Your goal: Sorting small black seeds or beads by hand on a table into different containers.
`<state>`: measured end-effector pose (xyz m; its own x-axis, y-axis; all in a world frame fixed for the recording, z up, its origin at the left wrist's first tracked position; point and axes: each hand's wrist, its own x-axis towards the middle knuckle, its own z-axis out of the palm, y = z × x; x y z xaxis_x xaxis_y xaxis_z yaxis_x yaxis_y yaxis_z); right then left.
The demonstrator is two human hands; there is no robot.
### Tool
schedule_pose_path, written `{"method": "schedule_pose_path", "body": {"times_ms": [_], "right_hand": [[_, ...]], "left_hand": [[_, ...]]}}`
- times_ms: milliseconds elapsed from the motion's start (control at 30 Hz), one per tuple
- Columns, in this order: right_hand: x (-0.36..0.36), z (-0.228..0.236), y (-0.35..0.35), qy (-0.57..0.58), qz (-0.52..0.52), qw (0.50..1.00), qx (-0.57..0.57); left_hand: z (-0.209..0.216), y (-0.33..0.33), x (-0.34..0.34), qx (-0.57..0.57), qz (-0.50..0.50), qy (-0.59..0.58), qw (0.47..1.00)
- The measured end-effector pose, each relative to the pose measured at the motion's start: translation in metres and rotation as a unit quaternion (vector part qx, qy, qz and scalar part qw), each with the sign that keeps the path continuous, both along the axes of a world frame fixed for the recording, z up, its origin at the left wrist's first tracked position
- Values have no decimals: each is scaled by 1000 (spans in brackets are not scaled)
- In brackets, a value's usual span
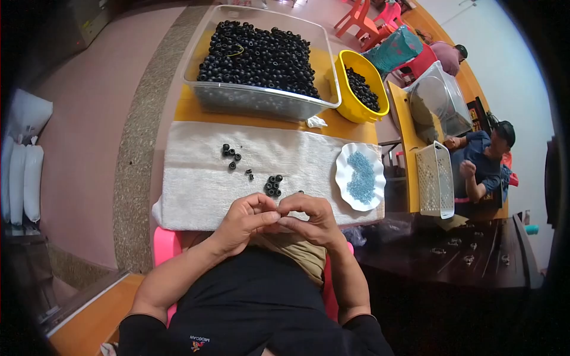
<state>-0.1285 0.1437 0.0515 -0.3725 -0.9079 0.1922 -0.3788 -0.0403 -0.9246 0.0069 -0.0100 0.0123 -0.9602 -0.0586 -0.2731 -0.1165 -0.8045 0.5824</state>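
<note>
My left hand [249,221] and my right hand [310,218] meet over the near edge of the cloth, thumbs and index fingers pinched together. Whatever lies between the fingertips is too small and covered to name. Just beyond them sits a cluster of black ring-shaped parts [274,186] on the white cloth [196,178]. Farther left lie several more black parts [232,155], with two small black pieces [250,174] between the groups. Right of my hands stands a white scalloped plate [342,178] holding many small clear-blue pieces [362,177].
A large clear bin [261,98] full of black parts stands at the back, beside a yellow basin [345,105] with more of them. A crumpled white tissue [316,122] lies in front. At right, a co-worker [484,160] sits by a white perforated basket [436,184].
</note>
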Motion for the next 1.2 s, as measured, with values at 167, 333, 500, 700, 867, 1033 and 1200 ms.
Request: {"method": "schedule_pose_path", "body": {"times_ms": [167,333,500,700,867,1033,1200], "right_hand": [[-1,2,6,-59,30,998,17],[13,-10,0,59,-93,991,-70],[26,-9,-11,306,-125,936,-119],[28,-11,-12,353,-132,917,-127],[31,-13,-9,349,-146,917,-125],[36,-15,-6,376,-181,897,-145],[5,-3,16,373,-188,907,-56]], "left_hand": [[-4,-2,0,43,-68,13,997],[-2,1,-1,31,4,-19,999],[0,3,0,53,38,-24,998],[3,3,0,59,43,-31,997],[3,6,0,58,50,-41,996],[-2,10,0,41,66,-22,997],[-3,7,2,23,63,-38,997]]}}
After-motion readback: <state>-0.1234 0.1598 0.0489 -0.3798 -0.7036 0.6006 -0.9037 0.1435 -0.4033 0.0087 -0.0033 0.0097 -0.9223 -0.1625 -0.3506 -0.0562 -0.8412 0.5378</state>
